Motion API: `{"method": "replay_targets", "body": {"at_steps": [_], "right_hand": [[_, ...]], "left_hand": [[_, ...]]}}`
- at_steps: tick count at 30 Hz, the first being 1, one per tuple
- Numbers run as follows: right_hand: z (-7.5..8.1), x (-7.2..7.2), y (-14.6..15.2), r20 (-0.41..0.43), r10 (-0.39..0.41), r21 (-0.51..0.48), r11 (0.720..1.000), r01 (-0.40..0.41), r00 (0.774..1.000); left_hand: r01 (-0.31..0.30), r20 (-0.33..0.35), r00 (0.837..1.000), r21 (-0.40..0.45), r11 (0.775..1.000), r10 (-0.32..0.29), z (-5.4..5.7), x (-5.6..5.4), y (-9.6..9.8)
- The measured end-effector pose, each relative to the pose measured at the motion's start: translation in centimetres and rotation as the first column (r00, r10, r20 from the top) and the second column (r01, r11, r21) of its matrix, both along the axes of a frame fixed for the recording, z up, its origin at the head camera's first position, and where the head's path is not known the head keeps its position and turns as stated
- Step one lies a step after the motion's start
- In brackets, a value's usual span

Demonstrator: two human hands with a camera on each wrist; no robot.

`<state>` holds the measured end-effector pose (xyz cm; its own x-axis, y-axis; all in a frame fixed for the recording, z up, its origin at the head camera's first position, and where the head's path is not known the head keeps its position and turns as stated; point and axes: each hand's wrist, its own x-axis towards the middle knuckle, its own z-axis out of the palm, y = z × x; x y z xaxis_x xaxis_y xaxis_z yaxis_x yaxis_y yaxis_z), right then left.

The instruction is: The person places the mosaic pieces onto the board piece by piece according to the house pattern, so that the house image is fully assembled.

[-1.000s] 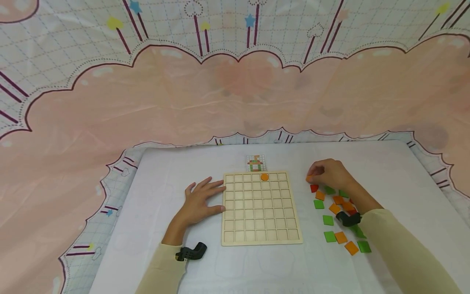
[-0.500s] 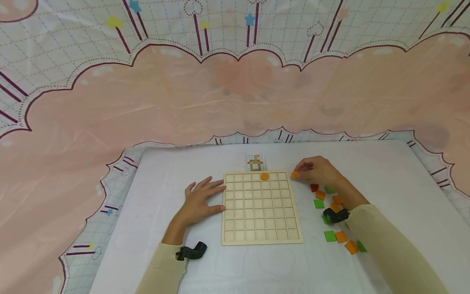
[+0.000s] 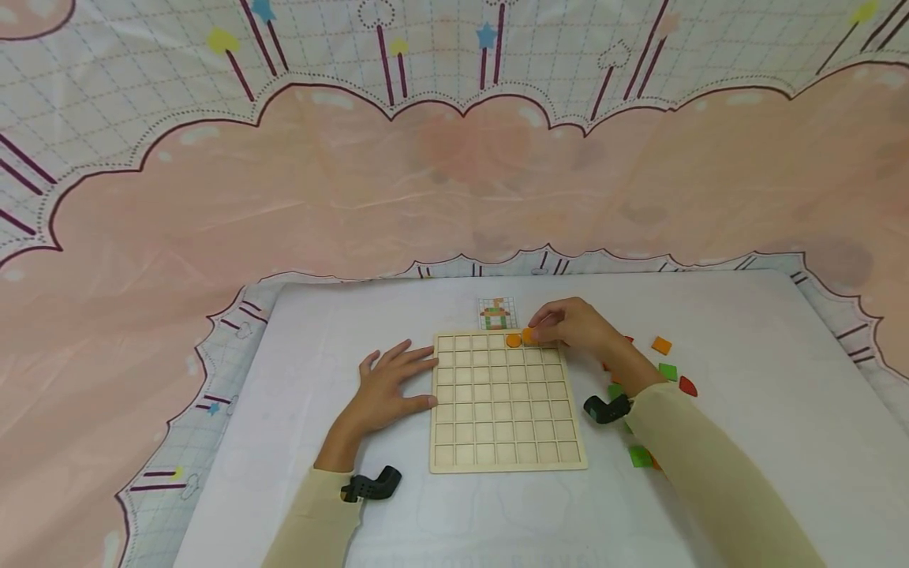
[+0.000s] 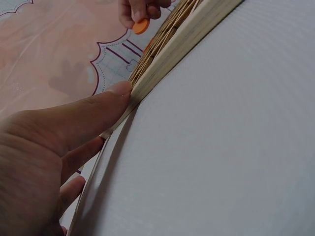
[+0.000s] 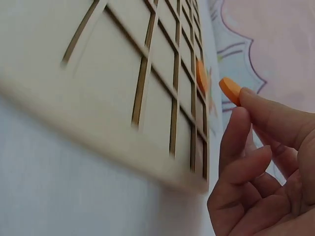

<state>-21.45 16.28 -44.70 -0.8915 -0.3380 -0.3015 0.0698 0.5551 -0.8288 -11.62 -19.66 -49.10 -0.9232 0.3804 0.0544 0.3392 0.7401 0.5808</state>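
Observation:
A wooden grid board (image 3: 493, 402) lies on the white table, with an orange round tile (image 3: 514, 341) in a cell of its far row. Between thumb and index finger, my right hand (image 3: 578, 327) pinches a second orange tile (image 5: 230, 90) just over the far row, right of the first one. In the right wrist view that tile is tilted and apart from the board. My left hand (image 3: 387, 390) rests at the board's left edge with fingers spread; in the left wrist view its thumb (image 4: 110, 101) touches the wooden side.
Behind the board lies a small pattern card (image 3: 496, 313). To the right are loose tiles, among them an orange square (image 3: 662, 345), a green square (image 3: 641, 456) and a red piece (image 3: 687, 386); my right arm covers several others. A patterned cloth (image 3: 454, 189) hangs behind the table.
My right hand has moved left from the loose tiles to above the board's far row, carrying the orange tile. The left hand has stayed at the board's edge.

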Motion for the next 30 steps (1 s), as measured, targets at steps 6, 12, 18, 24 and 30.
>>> {"method": "replay_targets", "body": {"at_steps": [6,12,18,24,30], "right_hand": [[-0.3,0.1,-2.2,-0.002,0.001,-0.04,0.999,-0.001,1.0],[-0.9,0.1,-3.6,-0.066,-0.009,0.031,0.999,0.011,0.998],[-1.4,0.2,-4.6,-0.088,-0.039,0.067,0.997,0.045,0.995],[-1.4,0.4,-5.4,-0.134,-0.037,0.105,0.993,0.051,0.99],[-1.5,0.6,-5.7,-0.174,-0.016,0.132,0.99,0.039,0.985]], "left_hand": [[0.001,0.002,1.0,-0.006,1.0,-0.001,0.0,0.0,0.0],[0.001,-0.002,1.0,-0.004,1.0,-0.001,-0.1,-0.1,0.0],[-0.001,-0.002,1.0,0.001,1.0,0.001,-0.1,0.0,0.0],[-0.002,-0.005,1.0,-0.006,1.0,0.002,-0.1,-0.1,0.0],[0.001,-0.005,1.0,-0.006,1.0,-0.001,-0.1,-0.1,0.0]]}}
